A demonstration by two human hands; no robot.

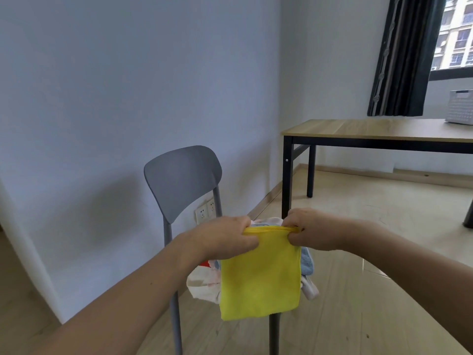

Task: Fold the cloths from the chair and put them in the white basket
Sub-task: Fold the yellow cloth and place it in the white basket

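A yellow cloth (259, 278) hangs folded in front of the grey chair (183, 180). My left hand (225, 238) grips its top left corner and my right hand (313, 230) grips its top right corner, stretching the top edge between them. Behind the yellow cloth, more cloths lie piled on the chair seat: a white patterned one (202, 285) on the left and a light blue one (307, 262) on the right. The white basket (459, 107) stands on the wooden table at the far right edge of the view.
A wooden table (371, 129) with black legs stands to the right, near a window with a dark curtain (401, 57). A wall with power sockets (204, 212) runs behind the chair. Light wood floor (358, 290) lies between chair and table.
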